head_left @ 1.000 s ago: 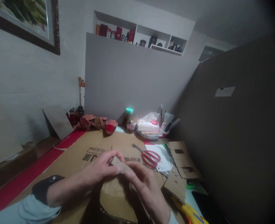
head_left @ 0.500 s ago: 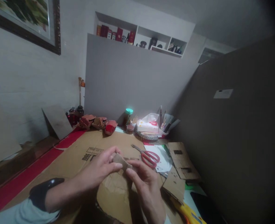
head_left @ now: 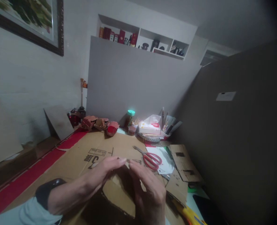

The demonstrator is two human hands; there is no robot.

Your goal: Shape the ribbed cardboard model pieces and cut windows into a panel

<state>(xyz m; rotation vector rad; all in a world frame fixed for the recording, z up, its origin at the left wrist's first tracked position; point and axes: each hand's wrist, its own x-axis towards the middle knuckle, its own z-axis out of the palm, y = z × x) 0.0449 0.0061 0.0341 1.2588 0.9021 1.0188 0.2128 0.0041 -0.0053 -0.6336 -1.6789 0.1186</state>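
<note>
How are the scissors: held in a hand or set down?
Set down: the scissors lie partly over white paper, with the left hand and right hand both off them.

My table [head_left: 190, 201]
Before me lies a printed cardboard sheet [head_left: 74, 159], red-handled scissors [head_left: 145, 154] and white paper [head_left: 166, 162] toward my right.

Corrugated cardboard piece [head_left: 118, 194], one: plain brown, cut edge rounded on the side nearest me, the raw fluted rim showing there. Upper face lightly creased, shaded toward the right. Located low in my view, between my left hand [head_left: 103, 170] and right hand [head_left: 150, 187]; far end hidden behind my fingers.
</note>
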